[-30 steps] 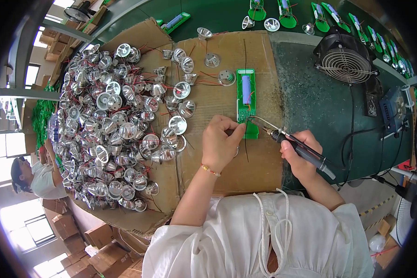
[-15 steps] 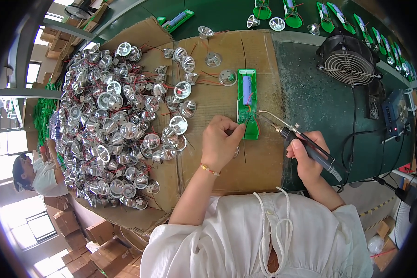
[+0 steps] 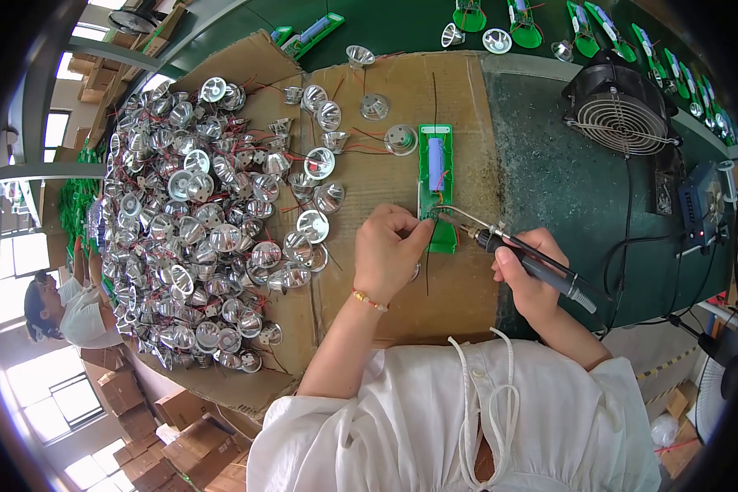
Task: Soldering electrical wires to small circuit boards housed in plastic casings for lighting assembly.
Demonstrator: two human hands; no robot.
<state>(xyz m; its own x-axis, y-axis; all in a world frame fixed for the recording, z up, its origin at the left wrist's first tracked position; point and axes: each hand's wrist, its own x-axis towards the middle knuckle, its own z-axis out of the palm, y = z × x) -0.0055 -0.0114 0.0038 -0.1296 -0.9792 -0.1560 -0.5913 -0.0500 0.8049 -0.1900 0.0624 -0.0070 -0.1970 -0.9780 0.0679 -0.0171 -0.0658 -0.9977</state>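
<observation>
My right hand (image 3: 530,272) grips a soldering iron (image 3: 541,271) with a thin metal tube (image 3: 476,218) fixed alongside it. Its tip touches or nearly touches the circuit board in a green open housing (image 3: 443,239), which lies upright on the cardboard. A blue cylindrical battery (image 3: 436,164) sits in the housing's far half, with red wires below it. Thumb and forefinger of my left hand (image 3: 391,250) are pinched at the board's left edge, close to the tip. A thin dark wire (image 3: 435,102) runs past these fingertips; what they pinch is hidden.
A large heap of silvery reflector cups (image 3: 221,238) with red wires covers the cardboard (image 3: 361,307) on the left. A black fan (image 3: 619,115) stands at the far right, near a blue box (image 3: 701,205) with cables. More green housings (image 3: 525,25) line the back. Another person (image 3: 70,307) is at far left.
My right hand has moved a little left, bringing the iron's tip from the right of the housing onto or close to the board. My left hand stays at the board's edge.
</observation>
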